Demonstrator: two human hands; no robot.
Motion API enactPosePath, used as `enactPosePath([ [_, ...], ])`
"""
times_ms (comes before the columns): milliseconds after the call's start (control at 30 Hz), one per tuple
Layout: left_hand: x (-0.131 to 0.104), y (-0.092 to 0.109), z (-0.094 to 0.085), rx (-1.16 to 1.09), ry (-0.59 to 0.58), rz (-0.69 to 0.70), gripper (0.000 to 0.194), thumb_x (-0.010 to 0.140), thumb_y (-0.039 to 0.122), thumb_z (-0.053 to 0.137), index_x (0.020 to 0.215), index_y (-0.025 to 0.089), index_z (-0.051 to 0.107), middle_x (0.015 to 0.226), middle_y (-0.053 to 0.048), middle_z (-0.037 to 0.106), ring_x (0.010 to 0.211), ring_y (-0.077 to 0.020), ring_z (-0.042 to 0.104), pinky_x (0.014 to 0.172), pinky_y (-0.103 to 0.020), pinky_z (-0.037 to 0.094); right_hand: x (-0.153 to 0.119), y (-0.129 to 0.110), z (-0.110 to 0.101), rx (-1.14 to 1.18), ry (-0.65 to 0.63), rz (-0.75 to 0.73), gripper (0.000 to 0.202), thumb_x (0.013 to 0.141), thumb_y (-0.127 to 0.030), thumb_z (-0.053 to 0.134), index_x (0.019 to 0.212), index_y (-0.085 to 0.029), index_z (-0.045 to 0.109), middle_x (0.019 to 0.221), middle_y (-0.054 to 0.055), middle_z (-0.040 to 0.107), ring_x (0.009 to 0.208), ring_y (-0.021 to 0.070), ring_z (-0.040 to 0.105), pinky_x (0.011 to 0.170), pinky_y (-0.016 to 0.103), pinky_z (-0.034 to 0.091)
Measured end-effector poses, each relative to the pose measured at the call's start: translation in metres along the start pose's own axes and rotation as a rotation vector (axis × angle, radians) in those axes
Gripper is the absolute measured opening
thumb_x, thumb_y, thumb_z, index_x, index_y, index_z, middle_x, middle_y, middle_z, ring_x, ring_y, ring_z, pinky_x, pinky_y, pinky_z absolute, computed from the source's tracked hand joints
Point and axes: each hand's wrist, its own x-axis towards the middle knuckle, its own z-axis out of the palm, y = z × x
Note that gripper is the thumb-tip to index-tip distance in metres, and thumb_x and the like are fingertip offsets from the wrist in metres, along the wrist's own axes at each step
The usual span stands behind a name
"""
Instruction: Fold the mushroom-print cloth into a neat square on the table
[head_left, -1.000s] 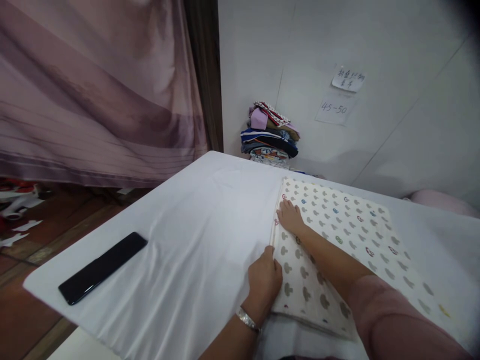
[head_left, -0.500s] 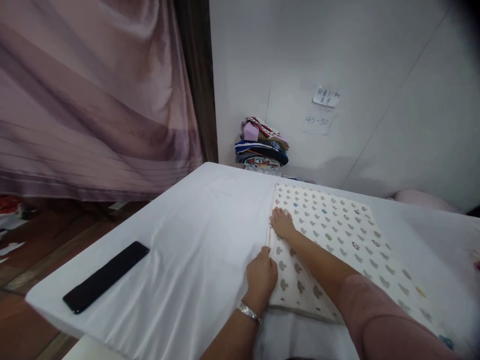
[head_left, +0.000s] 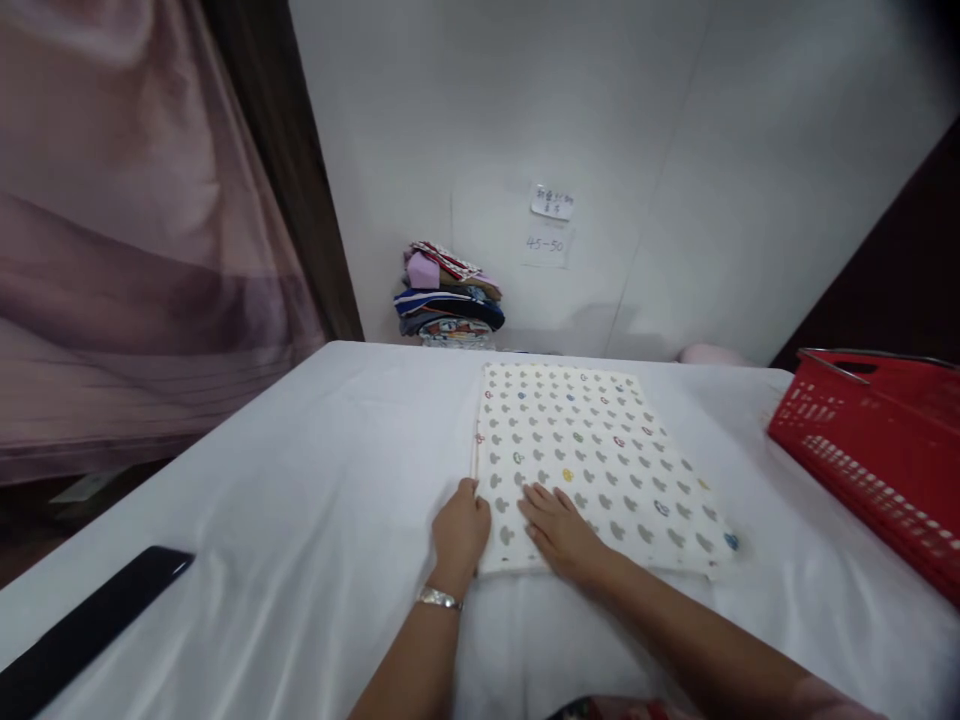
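Cream cloth printed with grey mushroom-like motifs (head_left: 600, 440), lying flat and folded on a white-covered table (head_left: 360, 450), right of centre in the frame. A few of its motifs are red, blue, green or yellow. The left hand (head_left: 460, 528), lower centre, is curled at the cloth's left edge, thumb and bent fingers pinching the border; a silver-coloured bracelet (head_left: 440, 598) encircles its wrist. The right hand (head_left: 561, 530), just to the right, rests palm down on the lower part of the cloth, fingers extended and grasping nothing. Lower left: a black, glossy, flat object (head_left: 90, 625) on the table, cut off by the frame. Right edge: a red plastic basket (head_left: 870, 440) with slotted walls and a metal handle. Upper centre: a stack of folded fabrics (head_left: 450, 300) beyond the table's far edge, against a pale wall (head_left: 480, 120) bearing two paper notes (head_left: 550, 225), the lower marked "45-50". Upper left: a pink draped curtain (head_left: 135, 250) beside a dark brown vertical panel (head_left: 292, 170).
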Motion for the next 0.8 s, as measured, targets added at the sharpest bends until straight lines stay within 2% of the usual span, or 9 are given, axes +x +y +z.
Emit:
enactPosePath([
  [233,0.003,-0.001,-0.002,0.006,0.019,-0.023,0.03,0.084,0.028,0.038,0.109,0.022,0.054,0.087,-0.006,0.069,0.081,-0.0233,0.064,0.063,-0.03,0.04,-0.075,0.024,-0.01,0.014,-0.002,0.038,0.049,0.095,-0.039,0.028,0.141,-0.023,0.037,0.15,0.006,0.027,0.139,0.0232,0.018,0.112,0.049,0.012],
  [500,0.005,-0.002,-0.001,-0.023,0.07,-0.036,0.03,0.083,0.037,0.043,0.107,0.022,0.056,0.092,-0.005,0.069,0.084,-0.0243,0.063,0.067,-0.031,0.042,-0.168,0.091,-0.029,-0.044,0.115,0.3,0.048,0.094,-0.039,0.031,0.138,-0.024,0.042,0.148,0.006,0.032,0.138,0.0244,0.021,0.111,0.051,0.011],
  [667,0.005,-0.002,0.0,-0.035,0.105,-0.039,0.029,0.082,0.039,0.046,0.103,0.023,0.058,0.092,-0.005,0.069,0.085,-0.0244,0.062,0.069,-0.032,0.043,-0.216,0.135,-0.035,-0.038,0.258,0.45,0.044,0.094,-0.036,0.033,0.133,-0.023,0.049,0.146,0.009,0.036,0.137,0.026,0.025,0.109,0.055,0.017],
  [800,0.006,-0.001,0.001,-0.036,0.107,-0.036,0.03,0.081,0.04,0.047,0.103,0.022,0.058,0.092,-0.005,0.069,0.085,-0.025,0.062,0.071,-0.033,0.044,-0.239,0.165,-0.037,0.092,0.528,0.499,0.038,0.089,-0.032,0.04,0.118,-0.021,0.061,0.136,0.009,0.049,0.132,0.0251,0.036,0.108,0.049,0.027],
])
